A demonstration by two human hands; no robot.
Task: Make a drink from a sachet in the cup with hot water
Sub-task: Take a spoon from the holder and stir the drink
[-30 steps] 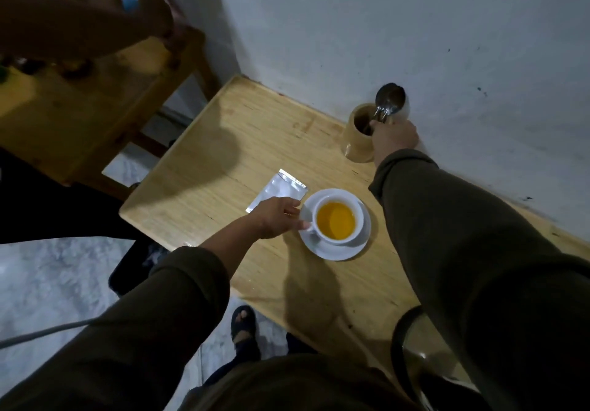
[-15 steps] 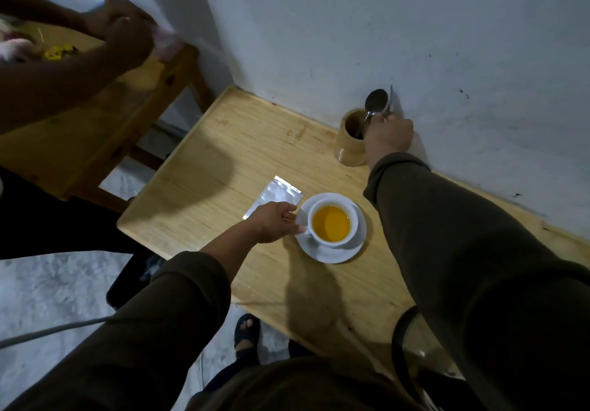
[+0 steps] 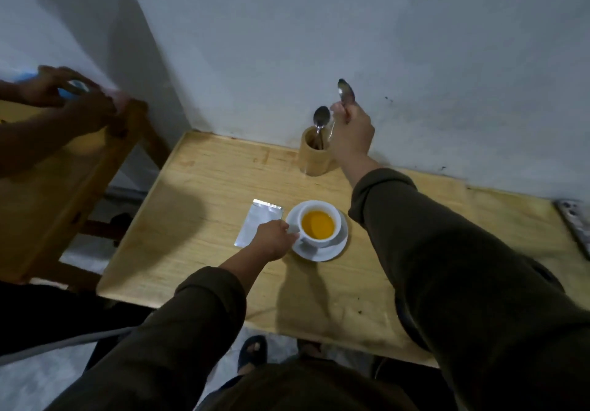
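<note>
**Spoon held above the holder, cup held at the handle**

The right hand (image 3: 351, 129) is raised near the wall, and its grip is closed around the handle of a spoon (image 3: 346, 93). The bowl of this spoon points up and sticks out above the fingers. Just to the left of this grip and a little below it stands a round wooden holder (image 3: 314, 155) on the tabletop (image 3: 198, 219). A second spoon (image 3: 321, 118) stands in the holder with its bowl up. The held spoon is clear of the holder's rim.

The left hand (image 3: 271, 240) rests low on the tabletop. Its fingertips are pressed together at the left side of the white cup (image 3: 317, 224), where the handle is; the handle itself is mostly hidden by the fingers. The cup stands on a white saucer (image 3: 325, 251), directly to the right of this grip, and it is filled with an orange-yellow drink. The silver sachet (image 3: 258, 224) lies flat on the tabletop just behind and to the left of this grip, partly covered by the hand. I cannot tell whether the sachet is open.

Both arms wear dark sleeves. Far to the left of the grips, the hands of another person (image 3: 64, 97) are busy over a second wooden table (image 3: 48, 187); they are blurred.
</note>
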